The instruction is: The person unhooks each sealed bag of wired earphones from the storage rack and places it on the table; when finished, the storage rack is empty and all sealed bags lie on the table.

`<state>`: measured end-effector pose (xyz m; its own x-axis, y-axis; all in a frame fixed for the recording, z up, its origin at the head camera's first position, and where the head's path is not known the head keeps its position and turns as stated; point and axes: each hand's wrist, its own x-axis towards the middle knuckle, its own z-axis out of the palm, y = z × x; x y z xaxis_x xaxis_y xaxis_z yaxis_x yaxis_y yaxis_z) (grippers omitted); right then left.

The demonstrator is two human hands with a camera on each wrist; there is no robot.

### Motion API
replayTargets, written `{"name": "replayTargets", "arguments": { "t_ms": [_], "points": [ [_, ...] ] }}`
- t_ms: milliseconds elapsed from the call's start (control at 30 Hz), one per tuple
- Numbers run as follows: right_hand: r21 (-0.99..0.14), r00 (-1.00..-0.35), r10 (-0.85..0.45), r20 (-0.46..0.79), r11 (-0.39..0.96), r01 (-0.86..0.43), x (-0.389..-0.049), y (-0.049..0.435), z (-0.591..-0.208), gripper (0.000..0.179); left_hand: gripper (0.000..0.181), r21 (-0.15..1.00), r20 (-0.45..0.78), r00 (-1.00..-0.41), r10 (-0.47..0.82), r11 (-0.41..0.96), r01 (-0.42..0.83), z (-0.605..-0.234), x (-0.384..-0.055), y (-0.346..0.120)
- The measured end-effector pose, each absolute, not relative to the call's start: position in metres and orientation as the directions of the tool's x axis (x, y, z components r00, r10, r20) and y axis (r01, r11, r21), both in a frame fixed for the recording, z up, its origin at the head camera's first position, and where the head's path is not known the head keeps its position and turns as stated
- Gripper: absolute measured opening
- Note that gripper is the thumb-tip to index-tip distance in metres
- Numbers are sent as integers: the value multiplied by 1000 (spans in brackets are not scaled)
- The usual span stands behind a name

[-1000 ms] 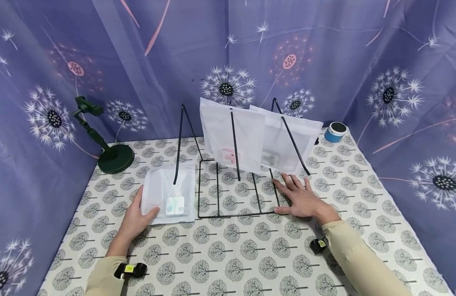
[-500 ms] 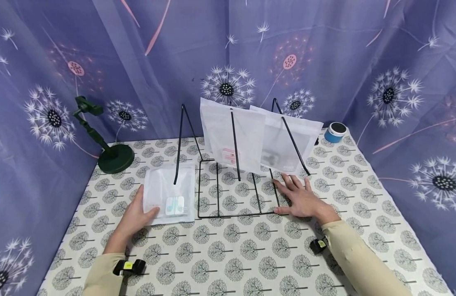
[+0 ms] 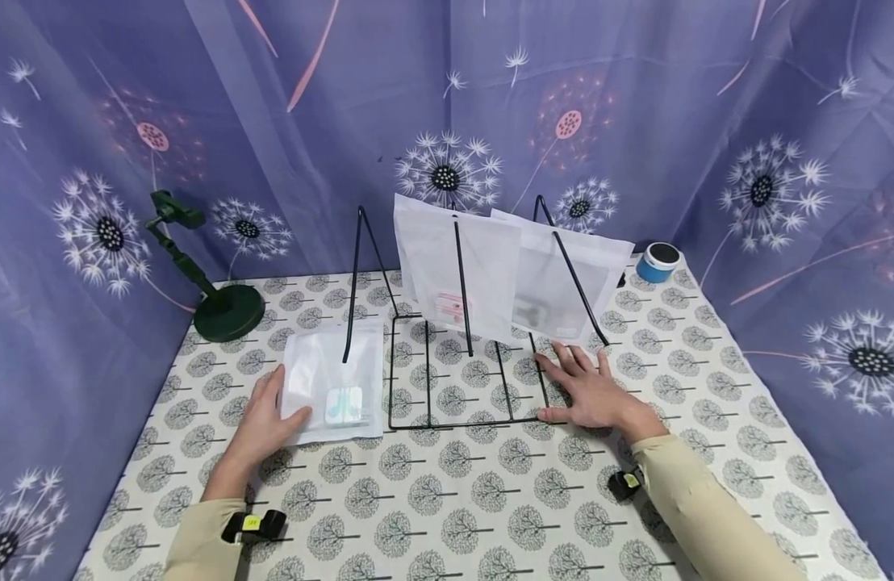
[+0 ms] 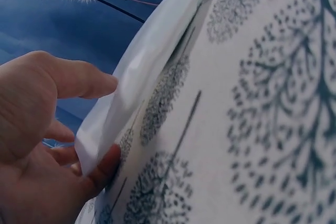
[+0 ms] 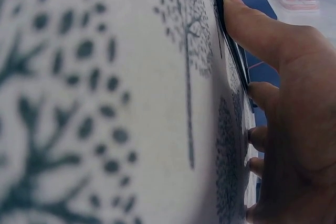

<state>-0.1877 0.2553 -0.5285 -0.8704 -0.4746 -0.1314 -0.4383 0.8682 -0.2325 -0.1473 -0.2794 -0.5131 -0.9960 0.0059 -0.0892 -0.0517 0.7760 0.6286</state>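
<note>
A translucent white zip pouch [image 3: 312,367] lies flat at the rack's left, under its left prong. Through its front shows a white square with pale green shapes [image 3: 344,405], perhaps earphones. My left hand [image 3: 261,420] pinches the pouch's left edge, thumb on top and fingers beneath, as the left wrist view shows. The black wire rack [image 3: 428,379] has several upright prongs. My right hand [image 3: 588,394] rests with spread fingers at the right side of the rack's base, its thumb touching the wire. Two stacks of white pouches hang on the middle prong [image 3: 483,250] and right prong [image 3: 552,282].
At the back left stands a dark green stand [image 3: 229,312] with a round base. A blue and white round speaker-like object [image 3: 657,262] sits at the back right. Purple dandelion-print curtains [image 3: 309,161] enclose the tree-patterned tablecloth [image 3: 461,516].
My left hand and wrist have shifted very slightly to the left, and the pouch's left side looks a little flatter. My right hand and the hanging pouches have stayed put.
</note>
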Motion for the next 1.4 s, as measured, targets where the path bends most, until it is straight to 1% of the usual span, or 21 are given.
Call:
{"name": "replayTargets", "arguments": {
  "t_ms": [133, 433, 700, 833, 1000, 1133, 1233, 1400],
  "points": [
    [-240, -871, -472, -134, 868, -434, -187, 255, -529, 99, 91, 634, -55, -998, 10, 773, -27, -510, -147, -278],
    [-248, -873, -474, -119, 865, -436, -186, 255, -529, 99, 86, 644, 52, -999, 14, 763, 44, -509, -148, -276],
    [-256, -872, -468, -141, 868, -425, -186, 255, -528, 100, 80, 661, 144, -990, 7, 744, 101, -504, -152, -268],
    [-247, -873, -471, -130, 868, -431, -186, 255, -528, 99, 76, 714, 246, -969, 33, 670, 204, -500, -157, -258],
    [-248, -869, -479, -120, 863, -441, -186, 255, -527, 99, 72, 774, 357, -932, 62, 539, 332, -496, -165, -242],
    [-251, -869, -481, -118, 861, -442, -186, 255, -527, 99, 73, 820, 386, -919, 75, 429, 380, -493, -171, -228],
    [-254, -869, -480, -118, 861, -441, -186, 254, -527, 99, 74, 840, 388, -915, 110, 365, 401, -485, -173, -215],
    [-247, -870, -479, -115, 862, -442, -186, 255, -527, 99, 70, 858, 378, -912, 157, 311, 409, -464, -175, -193]
  ]
}}
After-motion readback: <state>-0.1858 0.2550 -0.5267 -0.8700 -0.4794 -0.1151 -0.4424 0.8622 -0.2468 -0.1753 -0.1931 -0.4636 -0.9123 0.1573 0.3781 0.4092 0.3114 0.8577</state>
